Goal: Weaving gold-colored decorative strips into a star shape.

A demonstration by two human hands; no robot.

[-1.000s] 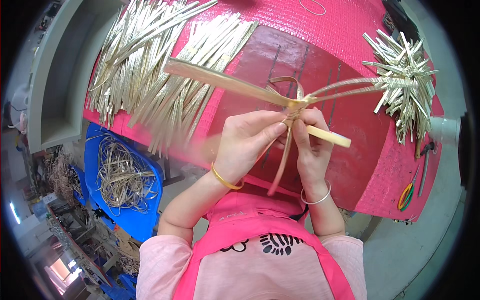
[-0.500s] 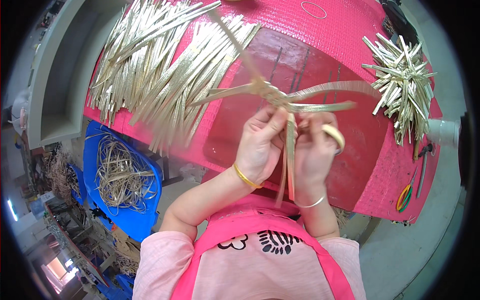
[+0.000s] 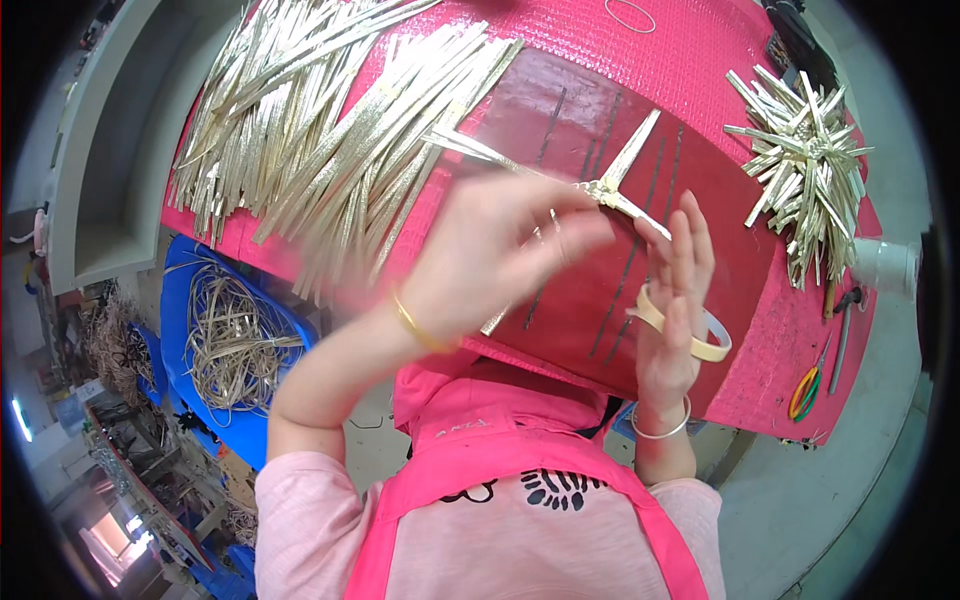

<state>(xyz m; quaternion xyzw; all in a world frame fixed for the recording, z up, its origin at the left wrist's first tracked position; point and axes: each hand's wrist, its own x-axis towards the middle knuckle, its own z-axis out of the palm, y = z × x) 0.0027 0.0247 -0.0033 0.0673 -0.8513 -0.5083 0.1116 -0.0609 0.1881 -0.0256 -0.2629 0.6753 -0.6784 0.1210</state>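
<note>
Raised since the earlier frame, left hand [image 3: 495, 255] pinches the crossed straw strips [image 3: 610, 190]; right hand [image 3: 675, 300], fingers spread apart, carries a looped strip [image 3: 690, 335].

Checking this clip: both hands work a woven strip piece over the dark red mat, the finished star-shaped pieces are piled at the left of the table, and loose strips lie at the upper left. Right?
Not quite. The head view shows the star-shaped pieces piled at the right of the table, not the left. The rest holds: the left hand and right hand work the strip piece over the mat, and loose strips lie upper left.
</note>
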